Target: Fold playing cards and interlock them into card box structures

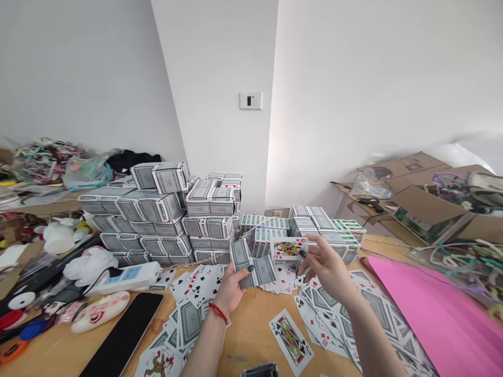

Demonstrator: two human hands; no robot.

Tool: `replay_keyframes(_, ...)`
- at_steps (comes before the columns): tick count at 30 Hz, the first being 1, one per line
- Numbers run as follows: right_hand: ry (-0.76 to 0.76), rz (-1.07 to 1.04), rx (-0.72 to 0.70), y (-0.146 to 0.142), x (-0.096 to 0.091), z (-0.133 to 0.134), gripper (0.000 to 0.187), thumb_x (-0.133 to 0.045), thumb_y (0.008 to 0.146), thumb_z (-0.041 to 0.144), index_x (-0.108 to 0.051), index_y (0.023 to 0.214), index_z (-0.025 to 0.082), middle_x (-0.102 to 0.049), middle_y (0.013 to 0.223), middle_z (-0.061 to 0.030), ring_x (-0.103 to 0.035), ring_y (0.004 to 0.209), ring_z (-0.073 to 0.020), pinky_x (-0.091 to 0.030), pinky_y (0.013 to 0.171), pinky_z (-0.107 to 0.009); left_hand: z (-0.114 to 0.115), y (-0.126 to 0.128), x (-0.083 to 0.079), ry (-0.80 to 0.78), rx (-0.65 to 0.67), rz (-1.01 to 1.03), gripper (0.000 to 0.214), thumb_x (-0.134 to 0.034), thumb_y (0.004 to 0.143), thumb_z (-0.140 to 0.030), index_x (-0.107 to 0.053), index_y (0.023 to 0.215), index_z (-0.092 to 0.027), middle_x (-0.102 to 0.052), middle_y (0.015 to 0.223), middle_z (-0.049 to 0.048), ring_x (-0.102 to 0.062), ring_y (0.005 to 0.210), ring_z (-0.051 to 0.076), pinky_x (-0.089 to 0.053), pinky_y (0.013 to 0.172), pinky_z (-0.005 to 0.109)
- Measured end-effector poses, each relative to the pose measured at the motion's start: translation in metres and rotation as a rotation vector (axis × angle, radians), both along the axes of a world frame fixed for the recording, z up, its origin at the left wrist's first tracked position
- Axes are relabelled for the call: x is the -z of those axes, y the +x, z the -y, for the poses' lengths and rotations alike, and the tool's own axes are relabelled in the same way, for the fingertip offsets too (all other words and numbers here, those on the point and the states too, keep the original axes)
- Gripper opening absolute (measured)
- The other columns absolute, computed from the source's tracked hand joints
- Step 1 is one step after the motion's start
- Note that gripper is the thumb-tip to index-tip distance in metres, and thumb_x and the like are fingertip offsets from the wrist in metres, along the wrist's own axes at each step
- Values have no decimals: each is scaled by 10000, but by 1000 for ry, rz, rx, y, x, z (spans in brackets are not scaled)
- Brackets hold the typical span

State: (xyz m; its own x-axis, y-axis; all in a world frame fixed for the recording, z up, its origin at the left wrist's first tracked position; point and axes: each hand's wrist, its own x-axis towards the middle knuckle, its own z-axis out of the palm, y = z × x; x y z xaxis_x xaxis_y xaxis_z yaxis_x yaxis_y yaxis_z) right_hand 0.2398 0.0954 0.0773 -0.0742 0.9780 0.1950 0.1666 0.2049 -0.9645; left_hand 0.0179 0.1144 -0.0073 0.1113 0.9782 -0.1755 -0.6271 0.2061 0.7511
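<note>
At far left on your bench (247, 335), a white power strip (126, 278) lies behind a black phone (123, 335), with stacked grey-patterned boxes (161, 209) rising beyond them. Loose cards (190, 319), some face up, spread beside your left forearm. Your left hand (231, 289), a red band at its wrist, has its grip closed on grey-backed cards (265, 270), the thumb across them. Past them sit green-and-white boxes (271, 235); a jack of clubs (291, 341) lies face up nearer you, between your forearms. The grip of your right hand (328, 268) is pinched on the edge of a face card (288, 248), held sideways, its picture toward you. More cards (338, 317) lie heaped under your right forearm, near a pink sheet (432, 309); an open carton (430, 207) stands at far right.
</note>
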Motion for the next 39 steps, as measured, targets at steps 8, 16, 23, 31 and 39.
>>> replay_keyframes(8, -16, -32, 34, 2, -9, 3, 315, -615, 713, 490, -590, 762, 180, -684, 700, -58, -670, 659, -203, -550, 611, -312, 0, 1, -1, 12, 11, 46, 457, -720, 601, -134, -597, 1037, -191, -709, 917, 47, -654, 879, 208, -494, 831, 331)
replay_keyframes(16, -29, 208, 87, 1, 0, 2, 367, -458, 788, 571, -497, 755, 208, -555, 393, 37, -502, 302, -128, -359, 348, -213, 1, 0, 1, 3, 21, 19, 457, -707, 616, -141, -593, 1053, -206, -702, 947, 50, -662, 849, 210, -496, 830, 348)
replay_keyframes(23, -26, 206, 61, 3, 5, -1, 338, -473, 783, 550, -508, 745, 216, -548, 421, 47, -564, 355, -143, -393, 359, -212, 0, 1, -1, 14, 19, 33, 456, -702, 612, -126, -593, 1048, -205, -703, 943, 49, -657, 865, 216, -499, 826, 355)
replay_keyframes(31, -19, 262, 62, 0, 3, 0, 327, -454, 798, 535, -519, 752, 218, -542, 389, 52, -535, 333, -136, -395, 381, -214, 1, 1, 0, 8, 34, 41, 474, -703, 614, -124, -582, 1065, -205, -705, 933, 54, -654, 891, 226, -493, 841, 362)
replay_keyframes(39, -23, 230, 62, -7, 6, -2, 342, -446, 794, 554, -487, 755, 216, -570, 434, 39, -579, 377, -147, -455, 422, -235, 1, 1, -2, 7, 49, 38, 485, -699, 624, -126, -568, 1085, -204, -687, 1003, 64, -643, 931, 233, -486, 867, 375)
